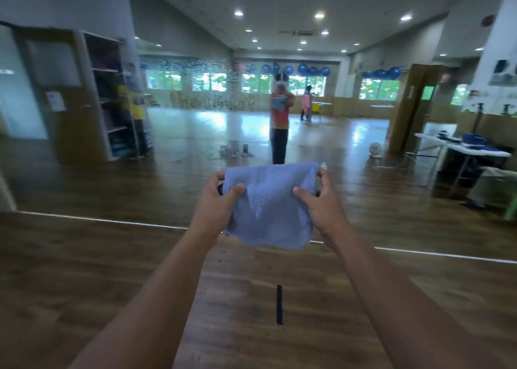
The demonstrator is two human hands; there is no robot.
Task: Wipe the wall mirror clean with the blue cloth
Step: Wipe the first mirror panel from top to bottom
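Note:
The blue cloth (270,203) hangs spread out in front of me at mid-frame, held by both hands. My left hand (216,201) grips its left edge, thumb on the front. My right hand (319,201) grips its right edge the same way. Behind the cloth stands the wall mirror (195,133), filling the wall from its white bottom edge upward. A patch of spray droplets (201,86) covers the glass above and left of the cloth. The mirror shows my reflection holding the cloth.
Dark wooden floor (112,284) lies between me and the mirror, with a short black strip (279,304) on it. On the right, in the mirror, a white table (461,147) with items and a small fan (375,149) appear; other people show in the reflection.

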